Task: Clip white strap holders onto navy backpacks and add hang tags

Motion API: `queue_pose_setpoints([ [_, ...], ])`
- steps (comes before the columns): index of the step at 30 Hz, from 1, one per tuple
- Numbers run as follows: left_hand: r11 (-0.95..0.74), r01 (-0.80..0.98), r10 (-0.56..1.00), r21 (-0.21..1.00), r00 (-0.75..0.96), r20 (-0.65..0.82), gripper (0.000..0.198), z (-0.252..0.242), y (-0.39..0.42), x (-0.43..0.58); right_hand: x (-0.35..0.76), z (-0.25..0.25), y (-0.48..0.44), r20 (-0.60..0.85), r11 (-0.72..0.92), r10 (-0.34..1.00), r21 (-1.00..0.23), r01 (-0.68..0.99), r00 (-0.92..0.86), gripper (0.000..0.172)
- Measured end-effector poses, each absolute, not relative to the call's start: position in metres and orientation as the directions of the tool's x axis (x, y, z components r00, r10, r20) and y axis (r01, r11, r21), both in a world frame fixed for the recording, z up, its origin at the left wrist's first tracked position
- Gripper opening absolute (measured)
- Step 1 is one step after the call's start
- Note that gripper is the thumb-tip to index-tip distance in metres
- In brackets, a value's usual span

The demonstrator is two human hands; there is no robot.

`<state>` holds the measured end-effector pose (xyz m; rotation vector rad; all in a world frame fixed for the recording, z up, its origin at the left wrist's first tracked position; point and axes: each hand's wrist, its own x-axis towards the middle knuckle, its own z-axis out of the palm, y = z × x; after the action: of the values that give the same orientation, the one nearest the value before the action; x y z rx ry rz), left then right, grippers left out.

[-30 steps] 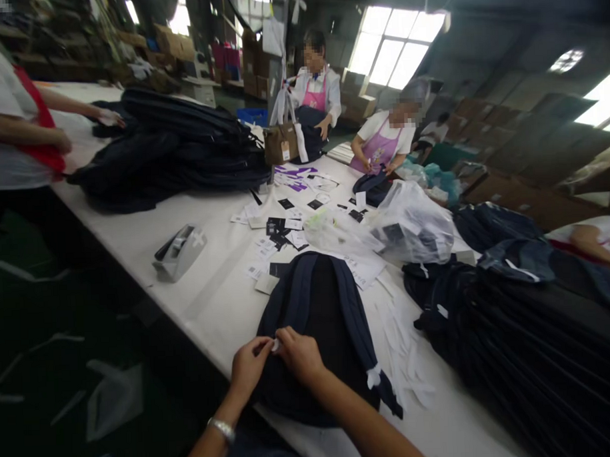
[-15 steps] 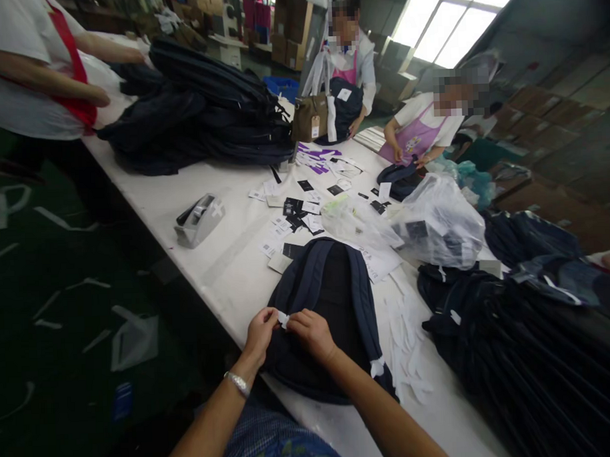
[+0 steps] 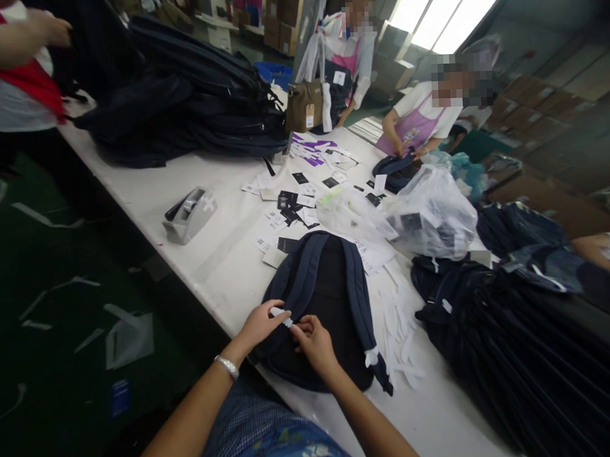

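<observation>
A navy backpack lies on the table before me with its shoulder straps facing up. Around the lower part of its left strap is a white paper strip. My left hand pinches the strip from the left, and the fingers of my right hand close on its right end. A second white strip is wrapped about the lower end of the right strap, away from both hands. My fingers hide part of the left strap's lower end.
Loose white strips lie right of the backpack, near a large stack of backpacks. Beyond are scattered tags, a tape dispenser, a clear plastic bag and another backpack pile. Several co-workers stand around the table.
My hands have shifted their grip on the white strip, the left fingers now extended over it. The co-worker at left has raised an arm, and the view has shifted slightly.
</observation>
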<state>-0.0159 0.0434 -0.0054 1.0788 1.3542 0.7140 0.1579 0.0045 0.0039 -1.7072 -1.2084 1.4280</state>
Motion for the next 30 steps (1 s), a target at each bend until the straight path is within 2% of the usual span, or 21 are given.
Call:
queue_pose_setpoints([
  [3, 0.381, 0.185, 0.909, 0.906, 0.107, -0.404, 0.054, -0.008, 0.049, -0.015, 0.144, -0.008, -0.001, -0.45, -0.446, 0.893, -0.888, 0.116, -0.014, 0.045],
  [6, 0.542, -0.018, 0.835, 0.84, 0.118, -0.537, 0.063, -0.012, 0.05, -0.016, 0.139, -0.014, 0.003, -0.525, -0.521, 0.85, -0.85, -0.076, 0.037, 0.049],
  [9, 0.677, -0.202, 0.736, 0.708, 0.194, -0.649, 0.069, -0.014, 0.049, -0.017, 0.142, -0.017, 0.006, -0.611, -0.598, 0.792, -0.766, -0.236, -0.022, 0.052],
  [12, 0.694, -0.215, 0.719, 0.687, 0.164, -0.675, 0.066, -0.012, 0.047, -0.017, 0.141, -0.016, 0.001, -0.542, -0.538, 0.839, -0.81, -0.236, -0.051, 0.051],
  [15, 0.638, -0.098, 0.77, 0.764, 0.089, -0.632, 0.061, -0.007, 0.044, -0.016, 0.132, -0.011, -0.003, -0.408, -0.398, 0.912, -0.907, -0.137, 0.053, 0.05],
  [16, 0.614, -0.064, 0.789, 0.787, 0.081, -0.609, 0.059, -0.006, 0.043, -0.016, 0.129, -0.009, -0.002, -0.415, -0.401, 0.904, -0.906, -0.133, 0.101, 0.047],
  [18, 0.605, -0.059, 0.794, 0.794, 0.106, -0.598, 0.057, -0.007, 0.043, -0.015, 0.126, -0.007, 0.004, -0.52, -0.488, 0.841, -0.849, -0.204, 0.152, 0.041],
  [20, 0.664, -0.134, 0.747, 0.736, 0.166, -0.644, 0.058, -0.01, 0.046, -0.015, 0.127, -0.006, 0.012, -0.639, -0.591, 0.765, -0.747, -0.305, 0.083, 0.046],
  [23, 0.729, -0.185, 0.683, 0.659, 0.237, -0.691, 0.06, -0.015, 0.051, -0.018, 0.133, -0.007, 0.02, -0.69, -0.653, 0.723, -0.669, -0.355, -0.033, 0.05],
  [26, 0.671, -0.016, 0.725, 0.741, 0.227, -0.651, 0.06, -0.014, 0.048, -0.023, 0.142, -0.006, 0.009, -0.564, -0.543, 0.825, -0.808, -0.229, 0.037, 0.038],
  [28, 0.558, 0.14, 0.785, 0.818, 0.231, -0.575, 0.062, -0.011, 0.043, -0.028, 0.147, -0.005, -0.008, -0.39, -0.392, 0.918, -0.92, 0.005, 0.068, 0.026],
  [30, 0.415, 0.303, 0.834, 0.858, 0.252, -0.492, 0.063, -0.007, 0.04, -0.032, 0.151, -0.005, -0.028, -0.231, -0.223, 0.973, -0.928, 0.297, 0.009, 0.03],
])
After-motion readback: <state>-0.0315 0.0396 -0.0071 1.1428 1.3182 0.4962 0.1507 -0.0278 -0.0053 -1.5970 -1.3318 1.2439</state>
